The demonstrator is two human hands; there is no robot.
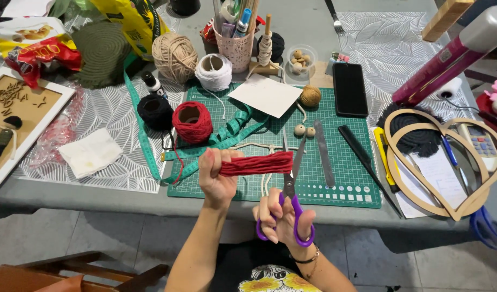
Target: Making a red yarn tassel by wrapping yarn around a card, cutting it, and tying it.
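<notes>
Red yarn bundle held taut for scissors above a crowded craft surface.

A green cutting mat (pixel 335 162) covers the grey surface (pixel 70 194) (balls of yarn behind). The red yarn bundle (pixel 256 164) is gripped closed by the left hand (pixel 216 176); purple-handled scissors (pixel 289 208), blades parted at the bundle's end, are held by the right hand (pixel 283 219).

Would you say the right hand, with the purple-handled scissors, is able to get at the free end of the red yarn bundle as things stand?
Probably yes. The right hand holds the purple-handled scissors with blades open at the end of the red yarn bundle, which the left hand holds out; nothing lies between.
</notes>
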